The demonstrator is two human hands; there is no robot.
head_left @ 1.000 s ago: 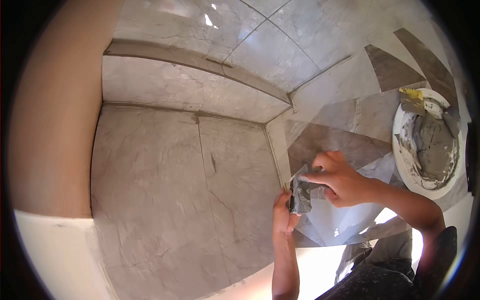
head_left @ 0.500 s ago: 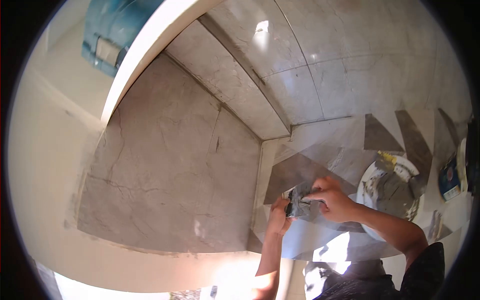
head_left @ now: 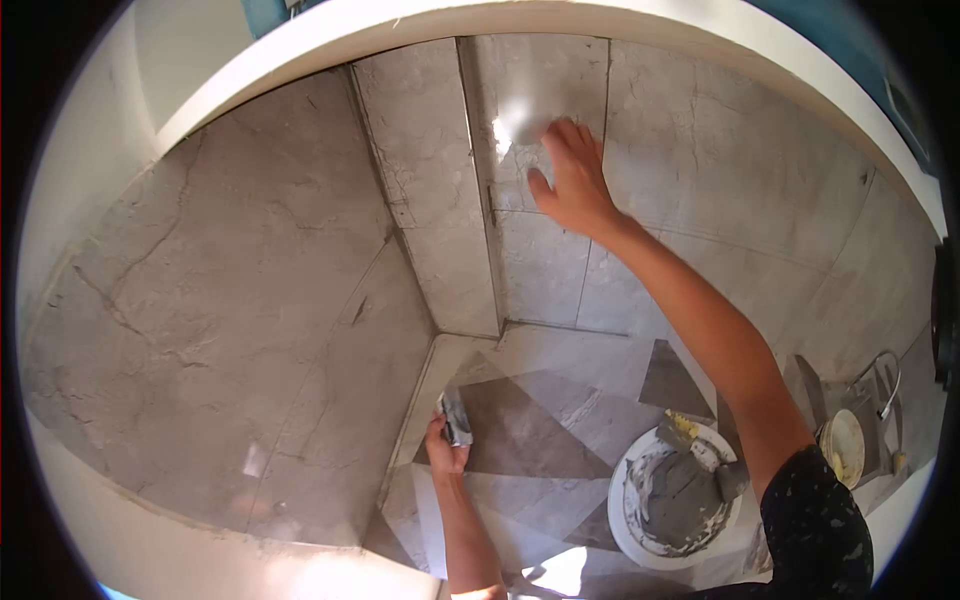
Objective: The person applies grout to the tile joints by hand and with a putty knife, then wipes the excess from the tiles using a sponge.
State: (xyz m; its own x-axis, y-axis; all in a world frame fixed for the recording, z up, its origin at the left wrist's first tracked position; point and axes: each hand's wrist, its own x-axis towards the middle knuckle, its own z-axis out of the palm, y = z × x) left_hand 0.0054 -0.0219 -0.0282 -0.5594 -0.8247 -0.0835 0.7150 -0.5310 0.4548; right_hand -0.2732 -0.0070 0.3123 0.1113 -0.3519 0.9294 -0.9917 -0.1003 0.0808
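My left hand (head_left: 443, 452) is low near the floor corner, closed on a small scraper (head_left: 456, 417) smeared with grey grout. My right hand (head_left: 570, 180) reaches far up and lies flat, fingers spread, on the marble wall tile (head_left: 545, 110) beside a vertical joint (head_left: 478, 180). It holds nothing. A white bowl (head_left: 624, 517) of grey grout stands on the patterned floor below my right arm, with a yellow-tipped tool (head_left: 678, 428) resting on its rim.
Marble tiled walls meet at an inner corner (head_left: 400, 240). The floor (head_left: 540, 440) has grey and white triangular tiles. A small bucket (head_left: 843, 445) with a wire handle stands at the right. A white ledge (head_left: 560, 20) caps the wall above.
My right hand left the scraper and rose to the wall tile. The left hand keeps the scraper alone. The view swung upward, showing the wall top.
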